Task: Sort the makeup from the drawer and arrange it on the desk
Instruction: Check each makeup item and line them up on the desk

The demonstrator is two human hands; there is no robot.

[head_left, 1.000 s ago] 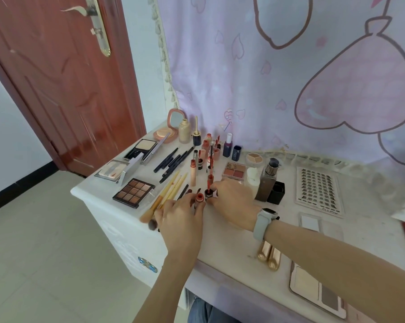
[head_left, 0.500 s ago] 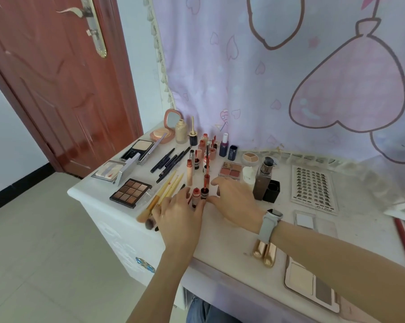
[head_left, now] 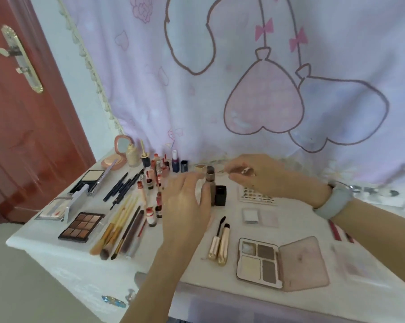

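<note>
Makeup lies in groups on the white desk [head_left: 192,279]. My left hand [head_left: 187,206] hovers open with straight fingers, and its thumb is beside the brown bottle [head_left: 210,180] and the black cap [head_left: 220,195]. Raised over the lash tray [head_left: 255,198], my right hand [head_left: 257,177] has curled fingers that pinch a small pinkish item [head_left: 246,171], too blurred to name. Small red lip tubes [head_left: 151,214] stand left of my left hand. Gold mascara tubes [head_left: 220,245] and an open four-pan palette [head_left: 258,261] lie nearer to me.
Brushes [head_left: 120,231], a brown eyeshadow palette [head_left: 81,226], dark pencils [head_left: 122,187] and a powder compact [head_left: 92,180] fill the left side. Bottles and a round mirror compact [head_left: 121,145] stand at the back by the curtain [head_left: 243,78]. A red door [head_left: 22,136] is on the left.
Both hands have left the red lip tubes and moved right and back. The left hand is now by the brown bottle; the right has risen over the lash tray.
</note>
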